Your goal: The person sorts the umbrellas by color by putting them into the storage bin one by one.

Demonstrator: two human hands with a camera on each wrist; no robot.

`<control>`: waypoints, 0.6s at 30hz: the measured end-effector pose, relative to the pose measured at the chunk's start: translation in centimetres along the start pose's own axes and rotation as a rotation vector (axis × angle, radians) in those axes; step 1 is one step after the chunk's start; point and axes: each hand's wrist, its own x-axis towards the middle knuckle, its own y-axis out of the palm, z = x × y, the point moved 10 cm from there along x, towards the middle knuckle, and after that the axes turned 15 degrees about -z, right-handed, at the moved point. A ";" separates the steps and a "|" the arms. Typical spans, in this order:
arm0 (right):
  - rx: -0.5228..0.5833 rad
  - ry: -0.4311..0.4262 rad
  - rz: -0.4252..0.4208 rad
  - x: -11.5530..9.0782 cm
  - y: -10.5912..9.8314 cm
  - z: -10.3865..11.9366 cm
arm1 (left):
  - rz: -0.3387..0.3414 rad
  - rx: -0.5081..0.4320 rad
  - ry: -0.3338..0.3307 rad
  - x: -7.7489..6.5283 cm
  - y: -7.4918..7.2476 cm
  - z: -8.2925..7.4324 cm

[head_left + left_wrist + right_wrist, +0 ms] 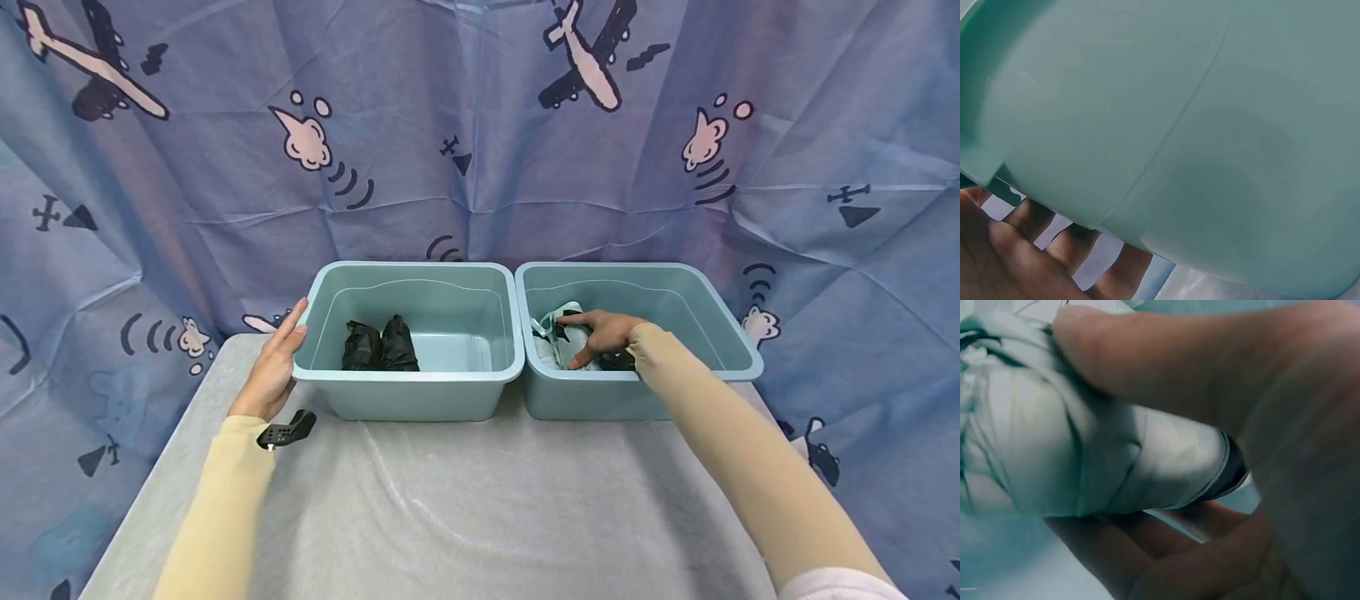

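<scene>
Teal tub wall point(1210, 137) above fingers point(1029, 219)

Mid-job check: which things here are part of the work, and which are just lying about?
In use:
right hand gripping the pale rolled cloth
right bin
left hand resting on the left bin

Lying about:
dark bundles
airplane-print backdrop

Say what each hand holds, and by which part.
Right hand grips the pale rolled cloth bundle around its middle. Left hand holds nothing; its fingers rest against the left bin.
</scene>
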 end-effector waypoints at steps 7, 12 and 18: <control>0.004 0.022 0.020 -0.1 0.1 -0.3 | 0.004 -0.006 0.007 0.0 0.0 -0.1; 0.144 0.054 0.060 -0.1 0.5 -0.2 | 0.001 -0.006 0.004 0.0 0.0 0.0; 0.218 0.080 0.073 -0.1 0.7 -0.3 | -0.013 0.005 -0.001 0.0 0.0 0.1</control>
